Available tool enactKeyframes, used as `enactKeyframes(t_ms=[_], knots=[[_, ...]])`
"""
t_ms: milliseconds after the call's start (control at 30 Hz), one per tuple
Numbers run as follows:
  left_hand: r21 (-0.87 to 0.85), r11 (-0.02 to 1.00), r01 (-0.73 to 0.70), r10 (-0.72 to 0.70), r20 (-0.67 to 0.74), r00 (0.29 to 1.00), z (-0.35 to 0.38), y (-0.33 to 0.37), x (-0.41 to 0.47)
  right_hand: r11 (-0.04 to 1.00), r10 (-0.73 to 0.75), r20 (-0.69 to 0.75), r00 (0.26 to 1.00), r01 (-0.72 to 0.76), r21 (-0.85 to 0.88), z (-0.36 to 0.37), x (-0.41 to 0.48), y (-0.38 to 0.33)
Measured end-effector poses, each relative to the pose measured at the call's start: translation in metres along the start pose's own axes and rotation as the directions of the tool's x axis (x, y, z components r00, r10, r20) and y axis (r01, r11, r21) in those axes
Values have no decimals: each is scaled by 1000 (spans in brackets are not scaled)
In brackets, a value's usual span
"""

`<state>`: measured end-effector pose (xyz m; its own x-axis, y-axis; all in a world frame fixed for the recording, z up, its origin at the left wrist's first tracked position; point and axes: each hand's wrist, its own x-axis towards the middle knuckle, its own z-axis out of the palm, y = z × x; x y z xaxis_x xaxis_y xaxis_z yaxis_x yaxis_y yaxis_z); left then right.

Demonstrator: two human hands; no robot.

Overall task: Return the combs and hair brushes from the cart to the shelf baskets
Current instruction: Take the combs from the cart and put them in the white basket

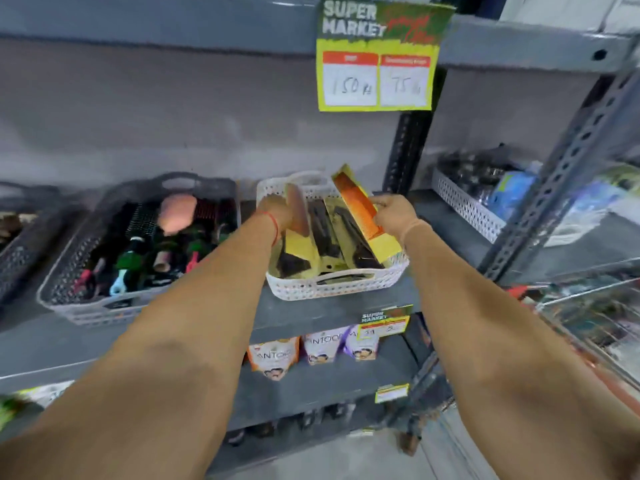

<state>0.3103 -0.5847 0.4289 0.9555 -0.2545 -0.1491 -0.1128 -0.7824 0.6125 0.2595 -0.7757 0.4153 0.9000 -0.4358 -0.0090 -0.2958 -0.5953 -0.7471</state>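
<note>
A white perforated basket (pixel 332 289) stands on the grey shelf and holds several black combs on yellow cards. My right hand (pixel 394 214) grips an orange comb on a yellow card (pixel 360 206), tilted over the basket's right side. At the basket's left rim my left hand (pixel 282 211) holds a brownish comb (pixel 298 211), blurred. To the left, a dark grey basket (pixel 72 271) holds several hair brushes, one with a pink head (pixel 176 211).
A yellow-green price sign (pixel 377 53) hangs from the shelf above. A white basket of packaged goods (pixel 464 206) stands at the right behind a slotted metal upright (pixel 568 164). Pouches (pixel 273 358) fill the lower shelf. A wire cart (pixel 588 306) shows at the right edge.
</note>
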Motion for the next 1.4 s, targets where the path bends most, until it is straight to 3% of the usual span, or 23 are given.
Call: enactKeyframes(t_ms=[67, 167, 267, 367, 500, 667, 833, 933, 1000, 1100, 1167, 1267, 1333, 1400], knots=[[46, 999, 19, -20, 22, 1000, 11, -9, 6, 993, 11, 7, 1000, -11, -121, 2, -4, 7], [258, 964, 65, -78, 39, 996, 31, -22, 7, 949, -6, 56, 998, 24, -313, 11, -8, 14], [391, 919, 47, -57, 13, 998, 41, -28, 10, 810, -13, 129, 992, 86, -580, 25, -10, 26], [371, 928, 38, -45, 9, 999, 41, -31, 12, 713, 10, 132, 991, 86, -696, 29, -12, 29], [298, 948, -113, 128, -32, 991, 32, -35, -1, 827, -53, 21, 998, 56, -559, 27, -14, 18], [97, 978, -185, 201, -194, 960, -15, -51, -32, 849, -380, -33, 924, 334, -410, 49, -35, -54], [-144, 955, -259, 180, -413, 893, -80, -106, -83, 803, -596, -38, 802, 595, -41, 110, -87, -148], [-390, 876, -285, 74, -476, 877, -110, -174, -140, 755, -619, 53, 783, 576, 314, 164, -139, -190], [-492, 845, -209, -90, -517, 851, -125, -231, -185, 741, -606, 241, 758, 428, 517, 203, -178, -211], [-664, 747, -30, -419, -506, 754, -128, -312, -244, 829, -510, 564, 649, 195, 525, 272, -231, -226], [-745, 656, 121, -591, -408, 695, -115, -365, -274, 897, -417, 748, 516, 99, 431, 323, -261, -222], [-715, 534, 451, -738, -133, 661, -85, -441, -319, 982, -186, 939, 290, 56, 178, 394, -301, -202], [-676, 397, 621, -811, 59, 582, -64, -482, -353, 994, -7, 981, 193, 113, -15, 436, -322, -179], [-582, 333, 742, -833, 187, 520, -40, -514, -374, 972, 122, 977, 177, 176, -154, 460, -333, -153]])
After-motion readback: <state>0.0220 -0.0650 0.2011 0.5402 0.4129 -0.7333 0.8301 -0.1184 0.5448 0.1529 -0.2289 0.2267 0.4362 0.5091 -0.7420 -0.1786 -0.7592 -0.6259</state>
